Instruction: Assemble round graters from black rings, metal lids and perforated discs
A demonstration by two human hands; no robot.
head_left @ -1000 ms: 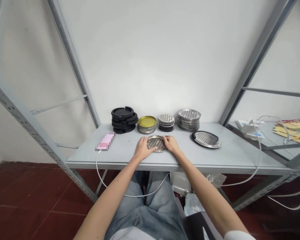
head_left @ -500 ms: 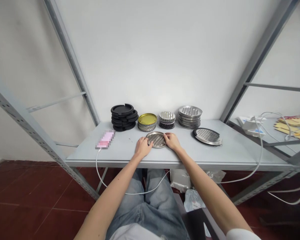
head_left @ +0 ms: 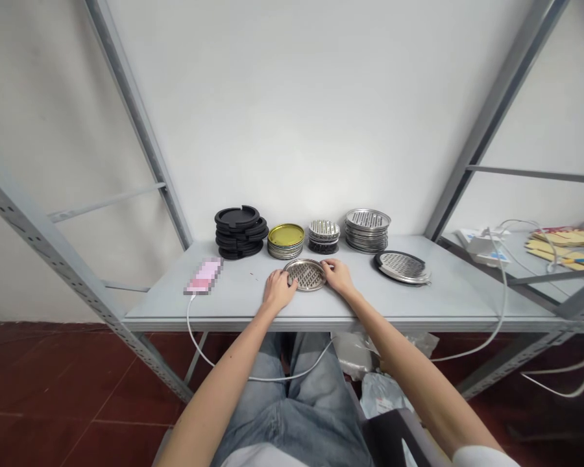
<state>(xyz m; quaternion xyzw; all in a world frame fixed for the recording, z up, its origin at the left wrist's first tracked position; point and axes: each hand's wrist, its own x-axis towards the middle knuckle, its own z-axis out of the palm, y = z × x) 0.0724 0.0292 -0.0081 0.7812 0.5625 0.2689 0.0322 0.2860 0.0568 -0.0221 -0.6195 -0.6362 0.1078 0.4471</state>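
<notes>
Held disc (head_left: 307,275): round, shiny, perforated metal

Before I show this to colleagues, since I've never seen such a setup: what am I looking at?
No machine here: these are a person's bare hands, seen by a camera worn on their head, looking forward and down. The left hand and right hand hold a perforated metal disc by opposite edges, over a grey table. Behind it, from left: a black stack, a gold-topped stack, a small metal-topped stack and a larger metal stack. At right lies a part-black-rimmed disc; at left, a pixelated pink item.
</notes>
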